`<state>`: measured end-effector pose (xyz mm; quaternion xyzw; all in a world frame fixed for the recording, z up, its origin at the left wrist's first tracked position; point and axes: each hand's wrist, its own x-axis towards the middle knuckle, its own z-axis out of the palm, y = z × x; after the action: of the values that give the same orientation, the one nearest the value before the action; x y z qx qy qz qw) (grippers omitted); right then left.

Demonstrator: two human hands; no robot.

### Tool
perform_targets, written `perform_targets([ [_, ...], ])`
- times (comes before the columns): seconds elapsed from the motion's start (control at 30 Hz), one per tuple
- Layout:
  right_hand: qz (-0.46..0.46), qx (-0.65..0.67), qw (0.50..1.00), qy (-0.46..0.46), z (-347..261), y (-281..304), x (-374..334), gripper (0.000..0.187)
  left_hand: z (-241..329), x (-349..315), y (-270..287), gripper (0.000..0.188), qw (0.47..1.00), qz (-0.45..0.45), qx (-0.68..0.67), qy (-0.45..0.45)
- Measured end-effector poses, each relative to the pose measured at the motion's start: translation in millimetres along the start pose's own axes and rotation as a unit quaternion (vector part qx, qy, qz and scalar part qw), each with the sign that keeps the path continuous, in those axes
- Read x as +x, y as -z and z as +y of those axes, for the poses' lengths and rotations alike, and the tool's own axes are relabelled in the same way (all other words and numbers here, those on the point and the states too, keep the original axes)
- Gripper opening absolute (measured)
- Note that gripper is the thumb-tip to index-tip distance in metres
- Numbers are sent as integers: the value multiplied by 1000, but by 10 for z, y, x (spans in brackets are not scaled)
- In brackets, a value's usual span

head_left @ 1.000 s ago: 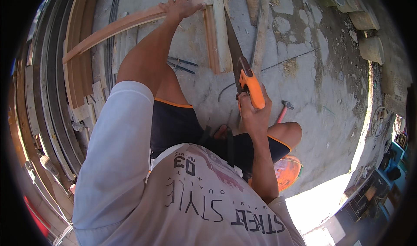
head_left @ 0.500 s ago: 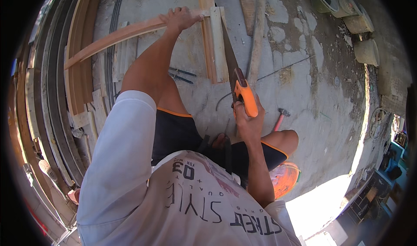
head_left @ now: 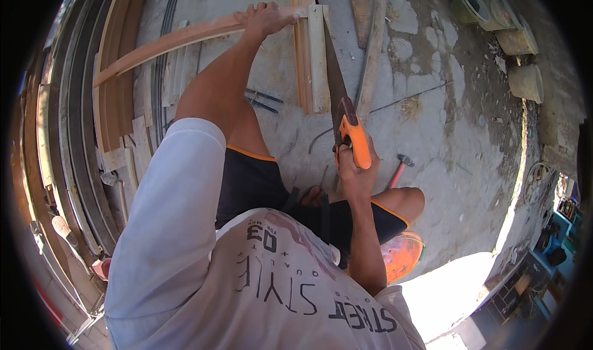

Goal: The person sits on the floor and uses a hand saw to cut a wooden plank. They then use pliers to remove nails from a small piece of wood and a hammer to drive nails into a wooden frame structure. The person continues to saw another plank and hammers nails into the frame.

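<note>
My right hand point(head_left: 358, 172) is wrapped round the orange handle of a handsaw point(head_left: 335, 72). The saw's long blade points away from me, beside the right edge of a short pale wood piece point(head_left: 318, 59). Up and to the left, my left hand point(head_left: 267, 21) grips a long reddish wooden board point(head_left: 179, 43), its thumb stretched toward the pale piece. The board's right end meets the pale piece, which lies alongside a light brown timber point(head_left: 302, 59). Whether the saw teeth touch the board's end cannot be made out.
A hammer point(head_left: 401, 169) with a red handle lies right of the saw, near my knee. Dark-handled pliers or cutters point(head_left: 262, 100) rest left of the timber. Long planks point(head_left: 114, 103) line the left side. Buckets point(head_left: 469, 5) stand far right; an orange round container point(head_left: 403, 256) is near my right forearm.
The view has shifted slightly, so the wood and saw appear a little farther right. The saw handle sits slightly nearer to me relative to the wood. Both hands keep their holds.
</note>
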<state>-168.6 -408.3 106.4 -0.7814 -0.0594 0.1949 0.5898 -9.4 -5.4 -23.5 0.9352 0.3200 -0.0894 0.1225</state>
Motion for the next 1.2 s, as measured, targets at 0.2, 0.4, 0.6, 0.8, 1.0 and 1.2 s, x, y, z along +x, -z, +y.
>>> perform_targets([
  [0.2, 29, -89, 995, -22, -189, 615, -1578, 51, -100, 8, -45, 97, 1000, 26, -17, 3],
  [0.4, 1, -30, 999, -27, 50, 277, -558, 44, 47, 10, 2, 97, 1000, 19, 6, 1],
  [0.6, 0, -47, 999, -13, 1, 252, -617, 46, -40, 20, -24, 96, 1000, 15, 9, 2],
  [0.8, 27, -84, 996, -30, 72, 652, -1658, 54, 1, 15, -27, 99, 1000, 18, -9, 10],
  [1.0, -7, -1, 1000, -28, 155, 69, -277, 51, -15, -9, -44, 97, 1000, 15, -18, 5],
  [1.2, 33, -66, 997, -18, 32, 590, -1632, 52, -78, 17, -33, 98, 1000, 6, -17, 10],
])
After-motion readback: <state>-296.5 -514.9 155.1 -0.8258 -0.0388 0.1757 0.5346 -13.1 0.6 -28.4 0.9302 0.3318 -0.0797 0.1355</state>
